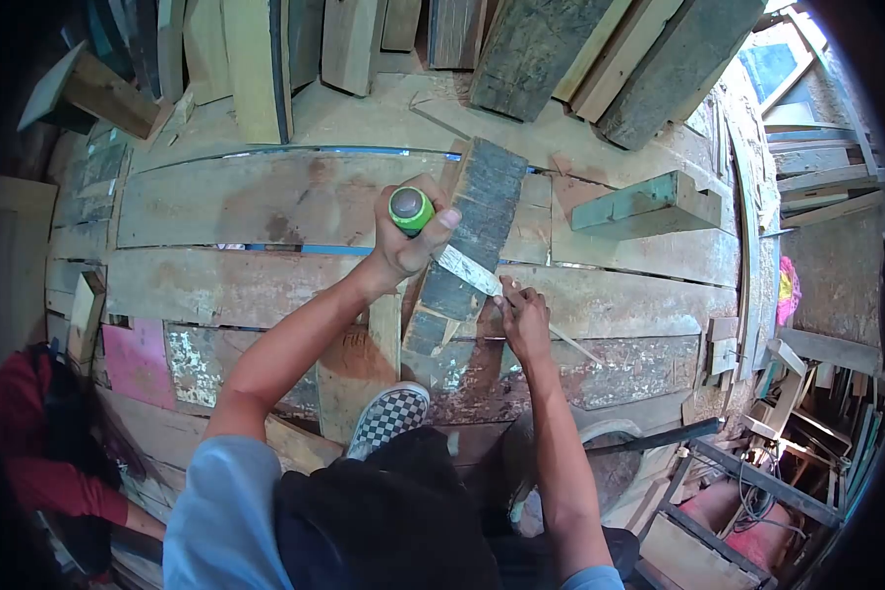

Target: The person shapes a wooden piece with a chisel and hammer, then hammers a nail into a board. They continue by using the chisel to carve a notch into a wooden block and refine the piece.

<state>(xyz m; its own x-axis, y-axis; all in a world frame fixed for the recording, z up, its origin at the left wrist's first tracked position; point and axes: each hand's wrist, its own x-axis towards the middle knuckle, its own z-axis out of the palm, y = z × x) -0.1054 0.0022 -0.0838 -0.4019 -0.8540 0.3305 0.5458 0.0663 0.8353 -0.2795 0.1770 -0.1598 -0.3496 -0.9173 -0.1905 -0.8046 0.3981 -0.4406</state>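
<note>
My left hand (403, 251) is wrapped around the green handle (411, 208) of a flat-bladed tool, the grey butt end of the handle facing up toward me. Its pale, whitish blade (470, 271) lies slantwise across a dark, weathered wooden plank (474, 211). At the blade's far end the fingers of my right hand (524, 317) are pinched around the tip. The plank slopes from upper right to lower left, and bare, lighter wood shows at its lower end. My checkered shoe (391, 418) is just below that end.
Boards and beams (541, 49) stand along the far side. A greenish wooden block (644, 205) rests on the planked surface (265, 202) to the right. A person in red clothing (29, 423) is at the left. A metal frame (757, 482) with cables and scrap wood occupies the lower right.
</note>
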